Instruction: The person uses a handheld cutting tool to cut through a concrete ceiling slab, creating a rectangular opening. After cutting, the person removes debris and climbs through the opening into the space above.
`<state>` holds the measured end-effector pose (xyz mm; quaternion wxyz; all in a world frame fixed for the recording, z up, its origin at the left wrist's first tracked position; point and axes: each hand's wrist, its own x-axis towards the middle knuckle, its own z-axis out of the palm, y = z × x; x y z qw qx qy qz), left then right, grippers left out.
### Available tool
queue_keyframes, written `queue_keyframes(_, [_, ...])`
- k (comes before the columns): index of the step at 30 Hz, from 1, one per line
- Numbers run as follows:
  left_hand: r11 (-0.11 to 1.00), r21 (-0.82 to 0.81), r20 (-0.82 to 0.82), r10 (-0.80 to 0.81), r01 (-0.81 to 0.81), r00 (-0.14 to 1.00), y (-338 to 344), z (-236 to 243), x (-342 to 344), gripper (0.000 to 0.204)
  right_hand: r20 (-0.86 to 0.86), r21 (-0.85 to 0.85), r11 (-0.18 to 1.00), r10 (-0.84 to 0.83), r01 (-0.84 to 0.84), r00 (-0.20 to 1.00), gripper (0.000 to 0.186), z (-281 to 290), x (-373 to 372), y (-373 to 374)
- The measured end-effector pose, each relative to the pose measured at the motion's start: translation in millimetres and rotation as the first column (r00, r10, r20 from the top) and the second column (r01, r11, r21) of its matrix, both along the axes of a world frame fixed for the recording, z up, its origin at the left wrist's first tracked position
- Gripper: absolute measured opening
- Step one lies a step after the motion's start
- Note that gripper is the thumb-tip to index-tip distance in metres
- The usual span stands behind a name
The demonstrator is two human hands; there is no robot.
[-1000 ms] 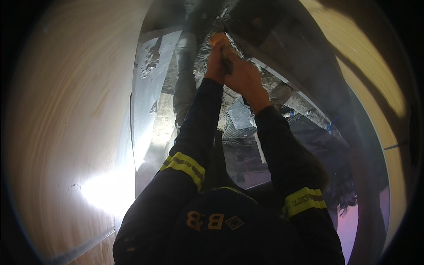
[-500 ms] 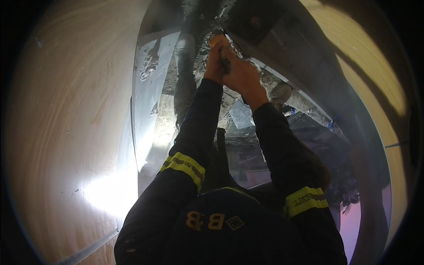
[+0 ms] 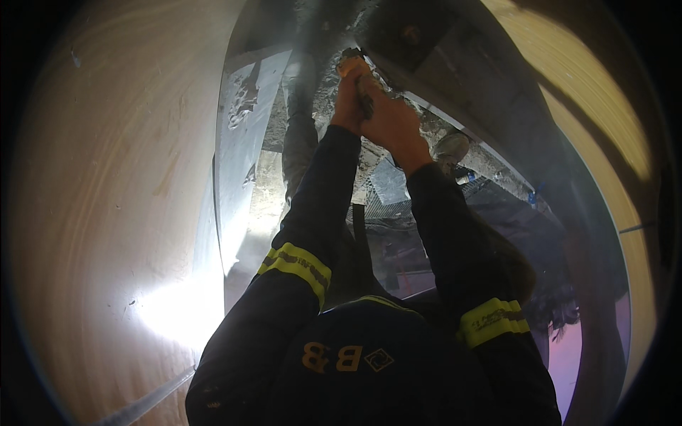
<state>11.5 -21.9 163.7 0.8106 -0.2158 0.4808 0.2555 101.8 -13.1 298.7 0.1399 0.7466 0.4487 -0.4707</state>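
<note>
Both arms reach far forward, the hands close together at the top middle. My left hand (image 3: pixel 346 106) is closed around an orange and dark hand tool (image 3: pixel 353 65), whose exact kind I cannot make out. Just behind it, my right hand (image 3: pixel 396 128) is closed on the near end of the same tool. Fingers hide most of its body. The tool's dark front end is close to a rough, debris-strewn grey surface (image 3: pixel 323 89), beside the edge of a long dark panel (image 3: pixel 462 78). Haze blurs the area around the front end.
A pale board wall (image 3: pixel 121 177) rises on the left, with a glaring light (image 3: pixel 177 309) low on it. A grey, scuffed panel (image 3: pixel 245 106) leans beside it. Yellowish boarding (image 3: pixel 597 92) curves along the right. Mesh (image 3: pixel 387 211) and a grey flat piece (image 3: pixel 391 183) lie below my hands.
Both hands keep their hold on the tool and have barely shifted. The view has moved very slightly, and the tool's dark front end shows a little more clearly.
</note>
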Motion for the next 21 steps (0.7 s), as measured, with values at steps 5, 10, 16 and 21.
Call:
queue_keyframes(5, [1.0, 0.025, 0.027, 0.013, -0.014, 1.0, -4, -10, -6, 0.026, 0.026, 0.0, 1.0, 0.018, -0.018, 1.0, 0.07, -5, -6, 0])
queue_keyframes(10, [0.998, 0.052, 0.017, 0.029, -0.03, 0.999, -6, -19, 0, 0.026, -0.001, 0.006, 0.999, 0.048, -0.048, 0.999, 0.066, -8, 0, 5])
queue_keyframes(16, [0.997, 0.025, 0.061, 0.073, -0.075, 0.995, -9, -34, -2, 0.026, -0.013, -0.02, 0.996, 0.089, -0.089, 0.996, 0.067, -20, 1, 8])
queue_keyframes(21, [0.994, -0.012, 0.047, 0.106, -0.106, 0.993, -4, -24, 4, 0.021, -0.047, -0.009, 1.0, 0.015, -0.015, 0.999, 0.077, -21, 4, 10])
